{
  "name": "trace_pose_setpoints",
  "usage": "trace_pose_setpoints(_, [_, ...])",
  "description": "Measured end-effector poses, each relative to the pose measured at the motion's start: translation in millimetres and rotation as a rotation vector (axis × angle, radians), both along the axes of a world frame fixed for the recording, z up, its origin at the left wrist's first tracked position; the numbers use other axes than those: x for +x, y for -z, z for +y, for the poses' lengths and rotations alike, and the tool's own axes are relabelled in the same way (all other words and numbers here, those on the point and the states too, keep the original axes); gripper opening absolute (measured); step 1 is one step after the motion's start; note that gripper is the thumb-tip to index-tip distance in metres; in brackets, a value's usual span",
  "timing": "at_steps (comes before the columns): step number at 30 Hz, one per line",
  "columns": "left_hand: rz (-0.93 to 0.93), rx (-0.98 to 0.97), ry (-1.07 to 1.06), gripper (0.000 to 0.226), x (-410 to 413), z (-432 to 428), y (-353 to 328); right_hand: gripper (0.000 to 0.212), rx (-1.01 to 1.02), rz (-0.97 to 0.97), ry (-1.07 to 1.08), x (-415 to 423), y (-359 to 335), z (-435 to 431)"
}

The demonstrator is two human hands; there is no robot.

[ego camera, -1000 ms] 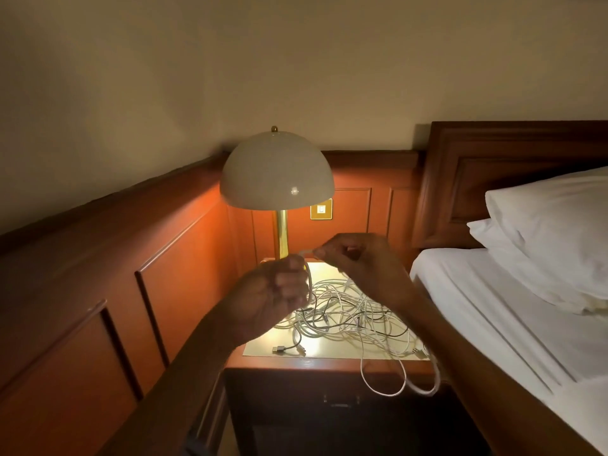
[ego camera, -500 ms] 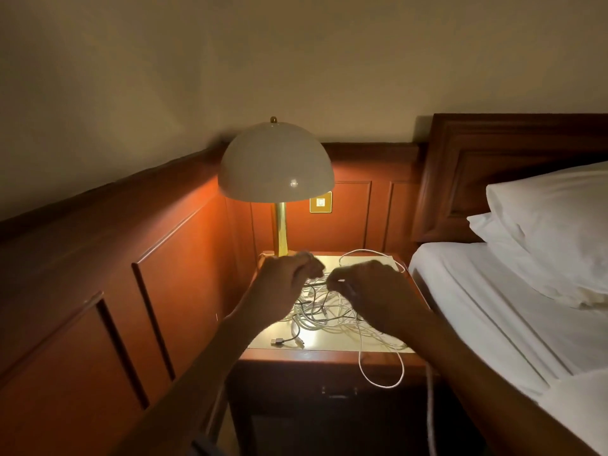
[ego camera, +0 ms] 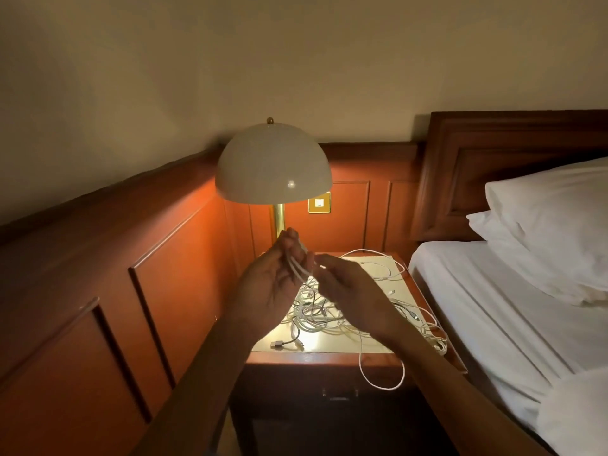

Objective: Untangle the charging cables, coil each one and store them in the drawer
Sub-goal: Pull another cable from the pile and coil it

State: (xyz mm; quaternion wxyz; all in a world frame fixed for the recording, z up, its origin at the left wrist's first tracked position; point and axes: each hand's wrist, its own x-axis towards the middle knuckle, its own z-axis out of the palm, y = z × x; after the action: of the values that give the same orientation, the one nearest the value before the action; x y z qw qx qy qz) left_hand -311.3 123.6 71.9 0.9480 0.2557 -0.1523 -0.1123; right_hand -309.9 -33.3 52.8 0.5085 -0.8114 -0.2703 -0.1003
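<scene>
Above the surface (ego camera: 329,345), where the tangle of charging cables (ego camera: 322,315) lies unsorted, untangling is judged to be in hand. One white cable (ego camera: 297,268) is gripped doubled by curled fingers of the left hand (ego camera: 269,287) and seemingly pinched by the right hand (ego camera: 352,291); its long axis is set near upright, trailing down into the tangle. A slow drawing-out is called for next.
</scene>
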Motion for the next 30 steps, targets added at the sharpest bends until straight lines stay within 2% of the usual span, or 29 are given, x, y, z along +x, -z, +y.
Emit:
trace_pose_setpoints(1, [0.058, -0.067, -0.081, 0.017, 4.2, -3.0, -2.9, 0.021, 0.006, 0.076, 0.002, -3.6, 5.2, 3.2])
trace_pose_setpoints(3, [0.09, -0.083, -0.225, 0.023, 15.6, -7.2, -4.8, 0.022, 0.059, 0.255, -0.018, -10.0, 12.7, 6.1])
trace_pose_setpoints(4, [0.063, -0.025, -0.307, 0.022, 19.9, -11.4, -3.1, 0.023, 0.1, 0.338, -0.023, -11.9, 12.7, 6.3])
trace_pose_setpoints(6, [-0.03, 0.264, -0.525, 0.021, 24.3, -23.2, 7.3, 0.023, 0.169, 0.46, -0.019, -11.8, 8.3, 5.5])
trace_pose_setpoints(8, [-0.175, 0.512, -0.757, 0.022, 26.0, -35.3, 16.5, 0.022, 0.34, 0.631, -0.061, -8.8, 2.3, 3.2])
trace_pose_setpoints(10, [-0.166, 0.492, -0.81, 0.021, 31.5, -38.1, 14.7, 0.018, 0.638, 0.874, -0.175, -3.6, -0.4, 0.4])
trace_pose_setpoints(12, [-0.134, 0.471, -0.825, 0.021, 43.4, -32.5, 12.1, 0.02, 0.764, 0.986, -0.249, -0.2, 3.4, -3.3])
trace_pose_setpoints(14, [-0.243, 0.727, -1.014, 0.021, 53.6, -22.7, 18.0, 0.022, 0.577, 0.894, -0.22, 1.8, 8.7, -12.4])
trace_pose_setpoints(16, [-0.424, 1.139, -1.118, 0.023, 58.0, -8.8, 25.1, 0.024, 0.196, 0.626, -0.116, 1.8, 9.0, -22.8])
trace_pose_setpoints(18, [-0.609, 1.451, -0.9, 0.026, 61.5, 7.6, 31.9, 0.022, -0.23, 0.25, 0.05, 2.9, -0.3, -34.1])
trace_pose_setpoints(19, [-0.679, 1.506, -0.712, 0.028, 60.5, 14.6, 35.4, 0.02, -0.377, 0.081, 0.158, 8.3, -5.6, -41.8])
trace_pose_setpoints(21, [-0.703, 1.411, -0.296, 0.031, 50.0, 18.4, 41.9, 0.02, -0.472, -0.124, 0.223, 14.7, -20.4, -54.3])
trace_pose_setpoints(24, [-0.618, 1.235, 0.042, 0.04, 30.9, 8.4, 43.0, 0.03, -0.451, -0.317, 0.073, 23.7, -40.3, -63.3])
trace_pose_setpoints(27, [-0.422, 0.841, 0.288, 0.032, 17.3, 8.1, 29.9, 0.016, -0.148, -0.171, 0.009, 31.1, -46.2, -60.6])
trace_pose_setpoints(29, [-0.364, 0.492, 0.283, 0.02, 11.6, 10.0, 18.9, 0.004, 0.064, -0.096, 0.051, 30.8, -38.3, -48.6])
trace_pose_setpoints(30, [-0.301, 0.307, 0.238, 0.014, 7.5, 6.4, 12.0, 0.012, 0.12, -0.073, 0.096, 30.1, -30.0, -41.3])
